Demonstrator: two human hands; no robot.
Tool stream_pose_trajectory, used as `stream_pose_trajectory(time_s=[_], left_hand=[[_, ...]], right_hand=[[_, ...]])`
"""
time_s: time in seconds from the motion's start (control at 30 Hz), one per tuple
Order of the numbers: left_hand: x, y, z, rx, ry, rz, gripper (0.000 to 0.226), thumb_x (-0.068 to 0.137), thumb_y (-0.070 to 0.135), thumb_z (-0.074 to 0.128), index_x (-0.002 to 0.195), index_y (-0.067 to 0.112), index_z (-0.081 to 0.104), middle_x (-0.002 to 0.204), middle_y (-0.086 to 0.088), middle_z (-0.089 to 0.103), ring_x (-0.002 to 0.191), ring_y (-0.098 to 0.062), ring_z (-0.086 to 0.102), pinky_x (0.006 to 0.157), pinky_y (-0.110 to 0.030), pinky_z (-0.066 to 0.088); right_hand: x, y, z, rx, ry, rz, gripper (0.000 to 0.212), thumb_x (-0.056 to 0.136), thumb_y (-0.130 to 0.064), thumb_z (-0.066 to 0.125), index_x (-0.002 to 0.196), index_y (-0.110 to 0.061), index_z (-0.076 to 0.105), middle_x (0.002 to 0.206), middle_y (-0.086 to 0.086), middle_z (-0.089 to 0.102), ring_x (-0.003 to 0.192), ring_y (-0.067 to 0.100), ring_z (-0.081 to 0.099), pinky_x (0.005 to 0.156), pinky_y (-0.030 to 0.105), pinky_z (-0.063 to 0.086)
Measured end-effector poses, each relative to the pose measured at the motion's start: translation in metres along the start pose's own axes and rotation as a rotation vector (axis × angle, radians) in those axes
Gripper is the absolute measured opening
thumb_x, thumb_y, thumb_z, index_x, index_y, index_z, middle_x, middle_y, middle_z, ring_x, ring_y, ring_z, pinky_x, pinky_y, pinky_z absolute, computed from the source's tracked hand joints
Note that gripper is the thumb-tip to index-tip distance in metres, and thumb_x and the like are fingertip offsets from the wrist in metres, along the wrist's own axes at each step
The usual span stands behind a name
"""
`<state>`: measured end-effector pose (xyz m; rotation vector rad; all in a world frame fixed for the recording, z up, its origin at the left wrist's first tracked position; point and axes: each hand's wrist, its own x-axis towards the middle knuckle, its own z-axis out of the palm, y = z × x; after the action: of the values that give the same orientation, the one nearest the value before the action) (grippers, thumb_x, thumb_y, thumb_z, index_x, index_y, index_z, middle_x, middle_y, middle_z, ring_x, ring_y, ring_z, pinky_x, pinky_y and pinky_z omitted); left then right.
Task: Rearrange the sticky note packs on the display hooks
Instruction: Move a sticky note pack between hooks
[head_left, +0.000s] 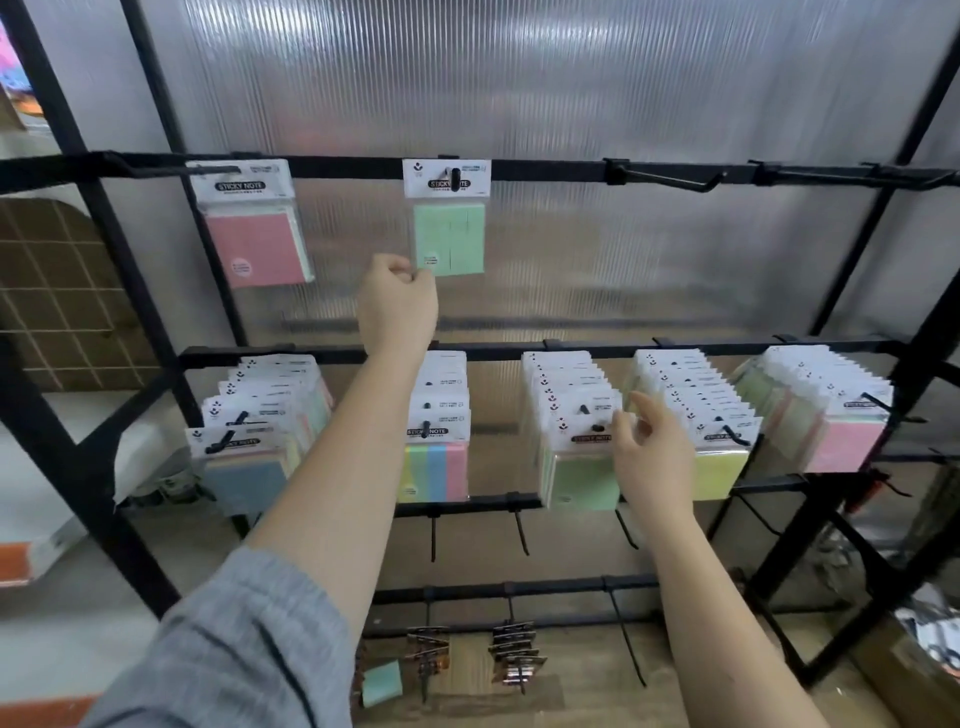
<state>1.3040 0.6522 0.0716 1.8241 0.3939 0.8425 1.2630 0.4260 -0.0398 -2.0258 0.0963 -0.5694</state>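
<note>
On the black rack, full rows of packs hang on the middle rail, the left hand pinches the bottom corner of the top-rail green pack, and the right hand, fingers spread, touches a middle-row pack.

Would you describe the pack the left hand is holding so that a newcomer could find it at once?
On the black rack's top bar, only two packs hang. The left hand pinches the lower corner of the right one, the green pack, alone on its hook. Its neighbour to the left, the pink pack, is larger.
</note>
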Motion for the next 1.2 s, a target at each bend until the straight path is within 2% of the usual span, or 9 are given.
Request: stream_pose_trajectory(time_s=[0.07,0.2,0.33,0.53,0.67,0.77,0.93,1.03,1.2], left_hand=[[-0.014,-0.009,-0.005,0.019,-0.031,-0.019,0.012,0.085,0.017,0.051,0.096,0.02,0.057,0.087,0.009,0.057,0.075,-0.01,0.053,0.059,-0.025,0.036],[-0.04,-0.031,-0.019,0.048,-0.062,-0.065,0.011,0.086,0.016,0.05,0.082,0.025,0.055,0.079,0.014,0.057,0.066,-0.006,0.053,0.053,-0.021,0.038],[-0.062,-0.058,-0.036,0.091,-0.037,-0.082,0.01,0.088,0.018,0.05,0.088,0.023,0.059,0.086,0.008,0.061,0.075,-0.012,0.057,0.056,-0.022,0.037],[-0.086,-0.087,-0.055,0.179,0.03,-0.081,0.011,0.089,0.016,0.052,0.089,0.02,0.062,0.077,0.016,0.055,0.07,0.002,0.048,0.056,-0.013,0.028],[-0.094,-0.102,-0.063,0.169,-0.012,-0.11,0.011,0.089,0.014,0.051,0.091,0.018,0.061,0.08,0.012,0.055,0.076,-0.008,0.051,0.058,-0.019,0.034],[-0.098,-0.109,-0.066,0.169,-0.043,-0.118,0.012,0.09,0.013,0.051,0.095,0.017,0.06,0.086,0.008,0.057,0.08,-0.01,0.051,0.061,-0.023,0.035],[-0.097,-0.115,-0.064,0.192,-0.164,-0.155,0.029,0.095,0.019,0.047,0.121,0.014,0.057,0.105,0.004,0.058,0.091,-0.008,0.049,0.072,-0.021,0.035],[-0.095,-0.119,-0.06,0.207,-0.223,-0.147,0.035,0.097,0.025,0.046,0.129,0.012,0.053,0.121,0.0,0.06,0.095,-0.005,0.046,0.076,-0.02,0.033],[-0.098,-0.122,-0.049,0.135,-0.164,-0.124,0.027,0.096,0.026,0.051,0.118,0.011,0.056,0.109,0.0,0.062,0.089,-0.008,0.051,0.055,-0.008,0.032]], right_hand=[[-0.007,0.004,0.001,0.053,-0.009,0.045,0.042,0.096,-0.028,0.05,0.136,-0.016,0.047,0.126,-0.002,0.057,0.102,0.007,0.051,0.086,0.025,0.039],[-0.016,0.01,0.006,0.069,0.0,0.109,0.046,0.094,-0.03,0.054,0.136,-0.015,0.045,0.091,-0.015,0.053,0.078,-0.001,0.049,0.077,0.024,0.036],[-0.026,0.016,0.012,0.087,0.037,0.149,0.043,0.091,-0.028,0.06,0.13,-0.013,0.049,0.1,-0.006,0.053,0.096,0.013,0.054,0.077,0.025,0.037],[-0.042,0.018,0.02,0.092,0.1,0.222,0.043,0.087,-0.025,0.066,0.125,-0.012,0.05,0.098,-0.001,0.056,0.088,0.016,0.055,0.073,0.025,0.039],[-0.048,0.012,0.022,0.14,0.128,0.264,0.033,0.084,-0.028,0.069,0.108,-0.016,0.049,0.084,-0.009,0.053,0.07,0.003,0.052,0.054,0.013,0.031],[-0.052,0.01,0.024,0.213,0.056,0.26,0.017,0.087,-0.03,0.064,0.084,-0.014,0.056,0.07,-0.006,0.054,0.063,0.008,0.048,0.054,0.019,0.033],[-0.056,-0.003,0.022,0.332,0.075,0.26,0.039,0.094,-0.025,0.052,0.057,-0.017,0.043,0.044,-0.016,0.045,0.044,0.0,0.038,0.046,0.018,0.026],[-0.059,-0.011,0.019,0.303,0.134,0.255,0.038,0.096,-0.027,0.047,0.059,-0.024,0.046,0.051,-0.012,0.049,0.052,0.002,0.043,0.05,0.02,0.031],[-0.066,-0.019,0.016,0.307,0.285,0.237,0.042,0.095,-0.032,0.045,0.054,-0.027,0.038,0.055,-0.008,0.047,0.059,0.014,0.049,0.053,0.029,0.036]])
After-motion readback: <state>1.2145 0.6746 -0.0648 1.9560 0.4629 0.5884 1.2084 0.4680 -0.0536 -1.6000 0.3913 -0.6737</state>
